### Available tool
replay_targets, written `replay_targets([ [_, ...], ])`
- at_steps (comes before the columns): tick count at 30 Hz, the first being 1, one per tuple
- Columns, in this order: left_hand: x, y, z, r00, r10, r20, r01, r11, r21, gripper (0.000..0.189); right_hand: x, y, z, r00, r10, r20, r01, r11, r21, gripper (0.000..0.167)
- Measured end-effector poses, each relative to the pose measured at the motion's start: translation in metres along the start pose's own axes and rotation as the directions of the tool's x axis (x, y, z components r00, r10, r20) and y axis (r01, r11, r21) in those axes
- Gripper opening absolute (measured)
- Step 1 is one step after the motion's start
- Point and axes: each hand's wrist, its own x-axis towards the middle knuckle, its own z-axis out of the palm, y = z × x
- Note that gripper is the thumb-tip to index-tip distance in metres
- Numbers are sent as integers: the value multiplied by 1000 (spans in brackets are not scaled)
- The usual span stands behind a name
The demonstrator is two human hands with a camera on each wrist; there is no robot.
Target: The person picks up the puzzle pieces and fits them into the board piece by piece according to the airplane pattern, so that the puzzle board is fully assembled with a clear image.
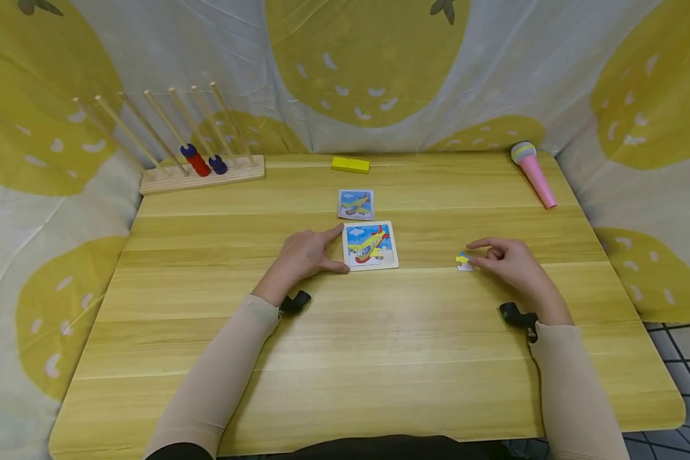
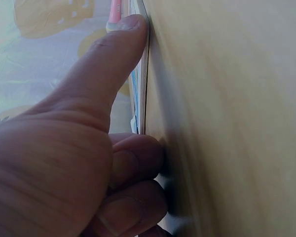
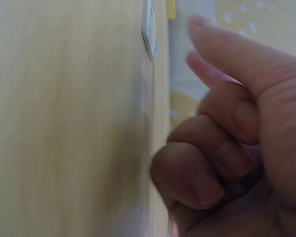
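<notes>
A square jigsaw puzzle board (image 1: 370,245) with a yellow and red airplane picture lies flat near the middle of the table. My left hand (image 1: 307,257) holds it by the left edge, index finger at the upper corner and thumb at the lower one. In the left wrist view the thumb (image 2: 113,54) lies along the board's edge, other fingers bent below. Farther right, my right hand (image 1: 508,260) is beside small yellow, blue and white puzzle pieces (image 1: 464,267), thumb tip right at them. The right wrist view shows its index finger and thumb apart, the other fingers curled.
An airplane picture card (image 1: 356,205) lies just behind the board, and a yellow block (image 1: 350,165) behind that. A wooden peg stand (image 1: 236,170) with red and blue beads occupies the back left. At the back right lies a pink toy microphone (image 1: 537,179). Patterned curtains surround the table.
</notes>
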Motion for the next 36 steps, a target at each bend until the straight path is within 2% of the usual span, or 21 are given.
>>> replay_targets([
  [4, 0, -1, 0, 1000, -2, 3, 2, 1000, 0, 107, 0, 4, -2, 999, -21, 33, 22, 998, -52, 28],
  [11, -1, -1, -1, 1000, 2, -7, -2, 1000, 3, 107, 0, 0, -2, 997, 0, 71, 9, 993, -122, 33],
  [17, -2, -1, 0, 1000, 5, -5, -5, 1000, 5, 107, -1, -2, 0, 998, -9, 68, 19, 988, -151, 30],
  [22, -3, -1, -1, 1000, -1, -2, 1, 1000, -2, 107, -1, -2, 4, 997, -49, 53, 57, 983, -175, 26],
  [26, -3, -1, 0, 1000, -3, -4, 3, 1000, 0, 107, 1, -7, 9, 993, -110, 39, 116, 976, -183, 22],
  [29, -3, -1, 0, 1000, -1, -3, 1, 1000, 2, 107, 4, -15, 15, 987, -152, 47, 158, 972, -173, 20],
  [32, -3, 0, 0, 1000, 0, -1, 0, 1000, 0, 107, 11, -29, 24, 977, -189, 99, 203, 966, -158, 21],
  [36, -3, 1, -1, 1000, 2, -7, -2, 1000, 0, 107, 26, -58, 40, 948, -260, 185, 287, 947, -141, 22],
])
